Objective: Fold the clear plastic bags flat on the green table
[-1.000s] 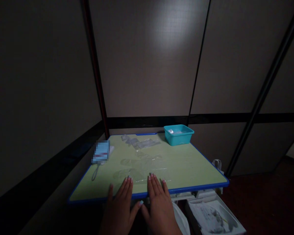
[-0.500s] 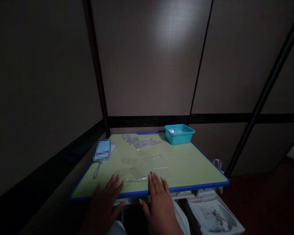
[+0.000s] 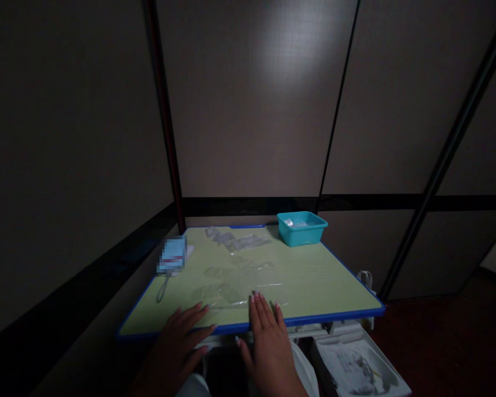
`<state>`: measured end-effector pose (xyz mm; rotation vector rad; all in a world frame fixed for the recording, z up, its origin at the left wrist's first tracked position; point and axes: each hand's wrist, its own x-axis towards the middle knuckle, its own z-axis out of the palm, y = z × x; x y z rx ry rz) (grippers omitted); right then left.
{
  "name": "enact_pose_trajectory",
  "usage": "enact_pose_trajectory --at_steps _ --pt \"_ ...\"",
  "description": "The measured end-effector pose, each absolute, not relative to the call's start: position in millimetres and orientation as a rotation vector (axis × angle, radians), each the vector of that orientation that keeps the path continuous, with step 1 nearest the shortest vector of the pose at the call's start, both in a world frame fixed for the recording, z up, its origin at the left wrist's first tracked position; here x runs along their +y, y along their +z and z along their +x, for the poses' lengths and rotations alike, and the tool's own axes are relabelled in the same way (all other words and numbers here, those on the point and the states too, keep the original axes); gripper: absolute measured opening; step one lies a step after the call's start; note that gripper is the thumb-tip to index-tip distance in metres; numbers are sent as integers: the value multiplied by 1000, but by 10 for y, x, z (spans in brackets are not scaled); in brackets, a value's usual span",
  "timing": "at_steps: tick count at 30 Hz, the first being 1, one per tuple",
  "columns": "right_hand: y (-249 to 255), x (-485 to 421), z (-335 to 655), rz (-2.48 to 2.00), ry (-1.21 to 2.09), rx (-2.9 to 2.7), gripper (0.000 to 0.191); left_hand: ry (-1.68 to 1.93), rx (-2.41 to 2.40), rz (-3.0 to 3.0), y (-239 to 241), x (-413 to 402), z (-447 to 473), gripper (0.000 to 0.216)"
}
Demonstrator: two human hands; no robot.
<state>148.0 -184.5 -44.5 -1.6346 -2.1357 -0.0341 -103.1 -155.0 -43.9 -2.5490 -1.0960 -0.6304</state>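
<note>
My right hand [image 3: 270, 342] lies with its fingers stretched over the front edge of the small table [image 3: 326, 281], fingertips at the near side of a clear plastic bag [image 3: 231, 289] spread flat. To the left, my left hand [image 3: 182, 339] rests over the same edge with fingers apart, close to the bag's near left part. Neither hand grips anything. Farther back on the tabletop lie more crumpled clear plastic bags [image 3: 248, 242]; where one ends and another begins is hard to tell.
At the back right corner stands a turquoise basket [image 3: 301, 236] with clear plastic inside. A blurred light-blue item [image 3: 172, 255] with a looped strap lies at the left edge. Below the table, an open white drawer [image 3: 361, 364] holds papers and a cable. Panelled walls enclose the back and left.
My left hand has turned and drawn back slightly, its fingers now pointing more to the right. My right hand stays nearly in place.
</note>
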Motion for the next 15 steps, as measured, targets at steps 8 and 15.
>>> enact_pose_trajectory --at_steps 8,15 --pt "-455 -1850 1475 -1636 -27 -2135 71 -616 -1166 -2517 -386 -1574 -819 39" --pt "-430 -1854 1472 -1648 -32 -2136 71 -602 -1056 -2550 -265 -1478 -656 39"
